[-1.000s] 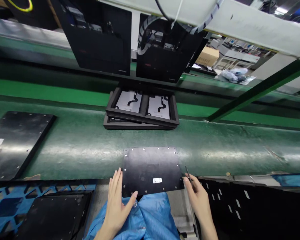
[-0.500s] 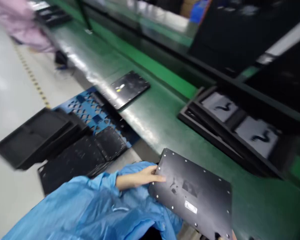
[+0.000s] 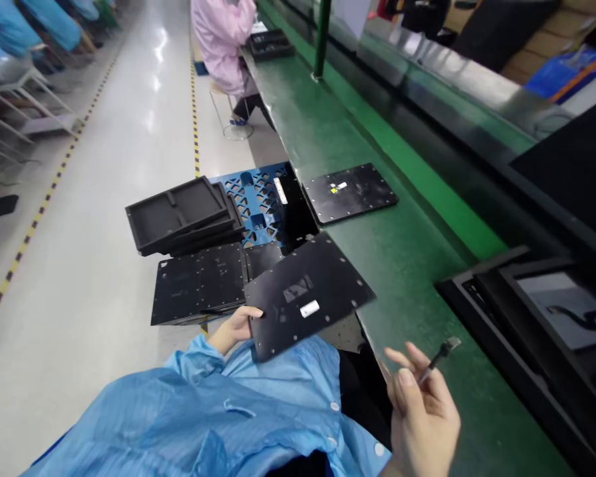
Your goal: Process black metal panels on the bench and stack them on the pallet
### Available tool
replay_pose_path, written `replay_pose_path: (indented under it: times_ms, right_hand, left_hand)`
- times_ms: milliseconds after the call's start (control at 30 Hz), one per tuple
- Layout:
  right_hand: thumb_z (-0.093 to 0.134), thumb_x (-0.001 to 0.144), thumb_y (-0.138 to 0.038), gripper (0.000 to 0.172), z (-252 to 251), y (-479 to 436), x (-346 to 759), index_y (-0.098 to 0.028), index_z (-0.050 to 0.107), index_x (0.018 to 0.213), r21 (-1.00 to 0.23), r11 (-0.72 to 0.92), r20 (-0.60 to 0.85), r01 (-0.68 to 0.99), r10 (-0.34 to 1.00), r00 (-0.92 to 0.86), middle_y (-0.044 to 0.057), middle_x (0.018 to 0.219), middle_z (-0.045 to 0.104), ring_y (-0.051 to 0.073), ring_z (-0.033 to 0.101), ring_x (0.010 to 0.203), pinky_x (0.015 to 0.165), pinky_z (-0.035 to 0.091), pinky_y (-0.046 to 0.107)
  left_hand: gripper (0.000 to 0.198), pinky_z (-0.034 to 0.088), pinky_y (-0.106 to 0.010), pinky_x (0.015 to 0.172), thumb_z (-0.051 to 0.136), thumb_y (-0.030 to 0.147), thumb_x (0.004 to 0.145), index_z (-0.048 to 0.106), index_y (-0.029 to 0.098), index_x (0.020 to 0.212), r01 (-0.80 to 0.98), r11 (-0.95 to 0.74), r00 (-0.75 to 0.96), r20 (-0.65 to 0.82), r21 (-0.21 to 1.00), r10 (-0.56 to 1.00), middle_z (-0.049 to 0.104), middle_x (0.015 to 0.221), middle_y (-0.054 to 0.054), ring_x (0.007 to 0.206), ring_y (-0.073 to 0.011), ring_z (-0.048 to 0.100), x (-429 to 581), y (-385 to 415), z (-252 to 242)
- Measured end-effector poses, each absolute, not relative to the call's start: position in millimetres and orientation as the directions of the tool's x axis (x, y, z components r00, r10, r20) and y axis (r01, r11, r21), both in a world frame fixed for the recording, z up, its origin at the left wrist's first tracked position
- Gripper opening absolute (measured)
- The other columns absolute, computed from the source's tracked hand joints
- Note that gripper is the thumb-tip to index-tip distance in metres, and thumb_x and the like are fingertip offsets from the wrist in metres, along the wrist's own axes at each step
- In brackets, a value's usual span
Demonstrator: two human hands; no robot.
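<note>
My left hand (image 3: pixel 234 327) grips the left edge of a flat black panel (image 3: pixel 338 278), with its thumb on top. The panel has rounded screw-like dots along its border and a white label. It is tilted above my lap, its far corner by the bench edge. My right hand (image 3: pixel 424 424) is raised at the bench edge, apart from the panel. Between its fingers is a thin dark tool (image 3: pixel 442 351) with a flat, pale tip; its exact kind is unclear. Another black panel (image 3: pixel 352 193) with a yellow mark lies on the green bench (image 3: pixel 402 265).
Black trays (image 3: pixel 173 215) are stacked left, beside a pile of black panels (image 3: pixel 196 285) and a blue pallet (image 3: pixel 251 199). More black trays (image 3: pixel 521 318) lean at the bench's right. A person in pink (image 3: pixel 223 40) sits farther along the bench.
The view has swung left. My left hand has carried the panel away from over the bench, toward the piled panels. My right hand has come off it and now shows a thin tool.
</note>
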State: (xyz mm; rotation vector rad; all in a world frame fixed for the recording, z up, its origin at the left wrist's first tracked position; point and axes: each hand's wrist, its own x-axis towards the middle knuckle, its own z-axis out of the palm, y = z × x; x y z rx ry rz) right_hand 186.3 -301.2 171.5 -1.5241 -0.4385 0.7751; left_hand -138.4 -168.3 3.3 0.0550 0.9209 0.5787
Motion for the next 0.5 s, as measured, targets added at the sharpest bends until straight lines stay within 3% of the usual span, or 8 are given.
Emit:
replay_pose_path:
  times_ms: [133,300,500]
  right_hand:
    - [0.091,0.087,-0.046,0.047,146,-312,176,-0.019,0.076,0.124,-0.961,-0.103,-0.246,-0.255,0.736,0.63,0.01,0.099,0.08,0.003,0.036,0.05,0.048,0.03,0.02]
    - [0.087,0.091,-0.047,0.045,120,-344,180,-0.021,0.073,0.124,-0.944,-0.169,-0.314,-0.285,0.728,0.609,0.005,0.09,0.077,0.002,0.034,0.046,0.045,0.027,0.02]
    - [0.088,0.09,-0.051,0.048,110,-358,196,-0.023,0.071,0.125,-0.942,-0.198,-0.325,-0.269,0.732,0.598,0.004,0.087,0.076,0.005,0.039,0.045,0.044,0.03,0.02]
  left_hand:
    - [0.04,0.056,-0.056,0.119,0.066,0.01,0.092,0.072,0.012,0.131,-0.627,0.702,0.303,-0.725,0.337,0.618,0.084,0.115,-0.015,0.125,-0.0353,0.077,-154,-174,-10]
    - [0.049,0.06,-0.042,0.116,0.061,-0.004,0.09,0.068,0.016,0.135,-0.81,0.489,0.082,-0.764,0.323,0.64,0.083,0.112,-0.01,0.109,-0.0222,0.081,-131,-153,-47]
    - [0.044,0.06,-0.041,0.114,0.063,0.0,0.095,0.063,0.015,0.136,-0.811,0.483,0.017,-0.812,0.33,0.583,0.081,0.113,-0.013,0.109,-0.0219,0.081,-98,-104,-93]
